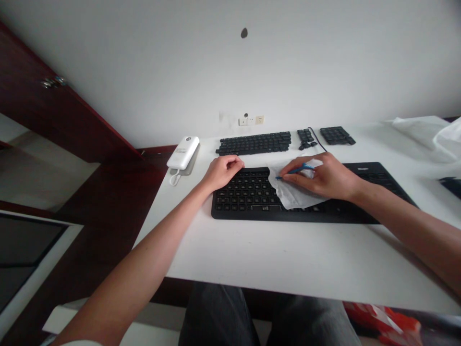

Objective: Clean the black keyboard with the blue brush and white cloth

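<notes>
A black keyboard base (239,215) with its keycaps off lies on the white table, rows of bare switches showing. At its far left corner rests my left hand (223,172), fingers curled and thumb closed against the keyboard's edge. My right hand (326,177) is over the middle of the keyboard, pinching a thin blue stick-like tool (298,169) with a rough, bristly-looking end. The tool's tip points down and left. A white tissue (297,196) lies across the keys beneath this hand, part of it bunched at the palm.
Behind the keyboard, removed black keycaps stand in a large block (254,143), a small group (305,137) and a number-pad block (336,135). A white power bank (183,153) sits at the left edge. White plastic sheeting (428,137) lies at right.
</notes>
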A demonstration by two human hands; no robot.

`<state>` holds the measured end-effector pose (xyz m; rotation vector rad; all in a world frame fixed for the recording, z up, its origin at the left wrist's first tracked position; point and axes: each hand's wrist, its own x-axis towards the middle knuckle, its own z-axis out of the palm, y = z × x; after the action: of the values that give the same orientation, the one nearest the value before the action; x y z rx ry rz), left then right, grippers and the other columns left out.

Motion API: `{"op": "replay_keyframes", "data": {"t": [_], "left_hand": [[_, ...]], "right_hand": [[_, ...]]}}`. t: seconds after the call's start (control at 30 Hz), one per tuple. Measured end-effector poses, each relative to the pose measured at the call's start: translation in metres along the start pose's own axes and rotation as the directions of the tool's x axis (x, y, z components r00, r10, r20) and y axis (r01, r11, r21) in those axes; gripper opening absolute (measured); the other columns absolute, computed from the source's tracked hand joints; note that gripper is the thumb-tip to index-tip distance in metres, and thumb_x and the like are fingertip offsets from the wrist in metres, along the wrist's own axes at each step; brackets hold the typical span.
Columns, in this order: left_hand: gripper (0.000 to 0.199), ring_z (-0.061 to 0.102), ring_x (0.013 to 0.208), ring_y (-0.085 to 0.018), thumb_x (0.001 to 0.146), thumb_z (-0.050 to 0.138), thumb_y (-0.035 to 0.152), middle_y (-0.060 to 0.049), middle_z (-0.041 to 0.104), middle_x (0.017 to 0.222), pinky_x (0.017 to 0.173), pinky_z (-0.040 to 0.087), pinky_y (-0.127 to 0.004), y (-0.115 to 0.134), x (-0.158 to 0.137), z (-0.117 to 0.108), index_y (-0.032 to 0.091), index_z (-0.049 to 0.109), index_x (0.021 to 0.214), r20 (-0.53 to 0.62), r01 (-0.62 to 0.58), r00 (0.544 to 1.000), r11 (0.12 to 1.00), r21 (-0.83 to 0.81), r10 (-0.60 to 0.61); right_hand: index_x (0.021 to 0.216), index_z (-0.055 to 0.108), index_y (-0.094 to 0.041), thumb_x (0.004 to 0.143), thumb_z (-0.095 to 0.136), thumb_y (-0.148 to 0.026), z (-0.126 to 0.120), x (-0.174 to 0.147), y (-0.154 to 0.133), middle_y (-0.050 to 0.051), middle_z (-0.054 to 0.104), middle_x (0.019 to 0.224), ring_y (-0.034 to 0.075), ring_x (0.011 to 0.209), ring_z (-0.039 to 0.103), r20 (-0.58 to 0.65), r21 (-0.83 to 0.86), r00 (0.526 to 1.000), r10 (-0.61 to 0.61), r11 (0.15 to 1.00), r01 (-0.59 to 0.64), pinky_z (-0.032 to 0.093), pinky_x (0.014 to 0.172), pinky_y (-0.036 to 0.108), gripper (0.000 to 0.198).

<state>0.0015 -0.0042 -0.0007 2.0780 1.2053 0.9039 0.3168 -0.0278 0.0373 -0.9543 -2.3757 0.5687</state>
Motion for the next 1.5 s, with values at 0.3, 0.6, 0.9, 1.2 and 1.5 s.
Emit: {"op": "replay_keyframes", "data": {"t": [0.3,0.6,0.9,1.2,1.5], "left_hand": [[0.028,0.066,0.086,-0.021,0.103,0.058,0.038,-0.004,0.074,0.093,0.084,0.05,-0.034,-0.001,0.0,0.0,0.02,0.073,0.088,-0.001,-0.006,1.0,1.0,0.011,0.006],[0.027,0.066,0.084,-0.02,0.103,0.059,0.037,-0.004,0.073,0.091,0.083,0.049,-0.034,-0.001,0.0,0.0,0.02,0.073,0.087,0.003,-0.004,1.0,1.0,0.008,0.004],[0.027,0.066,0.084,-0.02,0.103,0.059,0.037,-0.004,0.073,0.09,0.082,0.049,-0.034,-0.004,0.001,0.001,0.02,0.073,0.087,-0.003,-0.02,1.0,1.0,0.008,0.02],[0.027,0.066,0.084,-0.021,0.103,0.059,0.038,-0.004,0.073,0.09,0.082,0.049,-0.034,-0.004,0.001,0.001,0.02,0.073,0.088,-0.004,-0.009,1.0,1.0,0.014,0.009],[0.029,0.065,0.084,-0.021,0.103,0.059,0.04,-0.004,0.073,0.09,0.083,0.049,-0.034,-0.002,0.002,0.001,0.02,0.073,0.087,-0.001,-0.009,1.0,1.0,0.025,0.009]], "right_hand": [[0.102,0.084,-0.018,0.094,0.067,-0.035,-0.007,-0.003,-0.007,0.008,0.082,0.098,0.021,0.083,0.075,0.044,-0.024,0.996,-0.079,0.997,0.08,0.054,0.073,0.034,0.025],[0.09,0.081,-0.022,0.099,0.058,-0.042,0.001,0.0,0.002,0.005,0.082,0.097,0.017,0.057,0.064,-0.116,-0.199,0.993,0.036,0.978,-0.059,0.049,0.065,0.038,0.032],[0.088,0.082,-0.024,0.098,0.061,-0.045,0.015,0.001,-0.008,0.003,0.081,0.081,0.018,0.053,0.063,-0.094,-0.19,0.991,0.095,0.975,-0.111,0.048,0.062,0.037,0.032],[0.086,0.08,-0.024,0.097,0.062,-0.037,0.013,0.004,-0.013,0.001,0.084,0.093,0.019,0.065,0.073,-0.085,-0.136,0.989,0.123,0.982,-0.134,0.054,0.069,0.033,0.025],[0.09,0.081,-0.023,0.097,0.064,-0.034,0.019,0.006,-0.014,0.002,0.084,0.095,0.019,0.069,0.074,-0.105,-0.113,0.988,0.113,0.986,-0.125,0.056,0.072,0.033,0.021]]}}
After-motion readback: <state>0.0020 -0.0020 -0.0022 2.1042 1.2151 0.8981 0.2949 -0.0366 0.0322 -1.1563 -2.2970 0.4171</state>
